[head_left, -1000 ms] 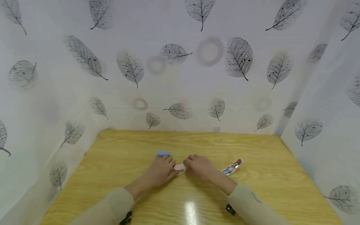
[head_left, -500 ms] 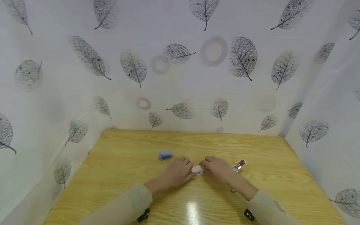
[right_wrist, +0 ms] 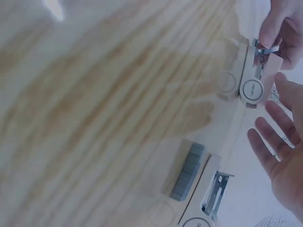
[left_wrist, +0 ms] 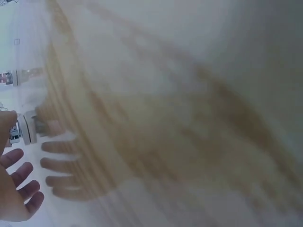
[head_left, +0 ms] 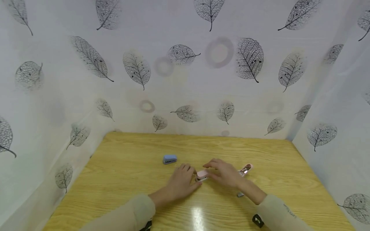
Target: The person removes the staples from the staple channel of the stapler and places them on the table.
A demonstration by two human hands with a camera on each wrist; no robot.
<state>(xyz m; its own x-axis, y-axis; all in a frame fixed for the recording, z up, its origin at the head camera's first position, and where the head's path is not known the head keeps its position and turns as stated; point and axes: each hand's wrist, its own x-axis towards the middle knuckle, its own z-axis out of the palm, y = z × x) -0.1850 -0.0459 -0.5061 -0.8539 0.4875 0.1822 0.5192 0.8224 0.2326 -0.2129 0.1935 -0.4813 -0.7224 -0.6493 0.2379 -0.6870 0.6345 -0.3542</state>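
Note:
A pale pink and white stapler (head_left: 202, 175) stands on the table between both hands, its round label showing in the right wrist view. My left hand (head_left: 181, 182) has its thumb and index finger at the stapler's left end and pinches it there, the other fingers spread. At the other end, my right hand (head_left: 226, 173) is loosened, with straight, parted fingers; its thumb lies close to the stapler, and whether it touches is unclear. Partly behind the right wrist lies a second pink stapler (head_left: 245, 169), its top raised and metal channel (right_wrist: 217, 191) bare.
A blue stapler (head_left: 169, 159) sits beyond the left hand. A grey strip of staples (right_wrist: 188, 172) lies beside the raised stapler. The wooden table (head_left: 138, 146) ends against a leaf-patterned sheet (head_left: 185, 86) at the back and sides.
The head view has turned slightly and both hands have shifted right with the pink stapler. My right fingers have lifted and spread away from its end; my left thumb has moved outward.

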